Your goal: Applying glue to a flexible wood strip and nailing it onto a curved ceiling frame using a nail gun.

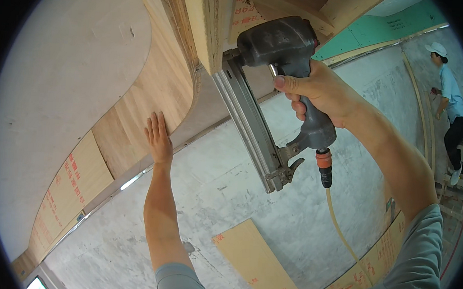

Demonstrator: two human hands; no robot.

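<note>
At the far left, a pale board with red print is joined by a curved wooden panel, against which the left hand is placed; its fingers are released and laid nearly flat on the panel, near the lower edge. Further right, a wooden beam is seen overhead, just beside the nose of a dark nail gun; whether the two touch cannot be told. The gun's long metal magazine is slanted downward to the right, its contents hidden. Lower down, a loose board is seen before the grey wall. The gun's grip is enclosed by the right hand, whose fingers are clenched around it, below the gun's body. A pale hose is attached beneath by an orange-and-black coupling. At the far right, a co-worker in a white cap is seen.
</note>
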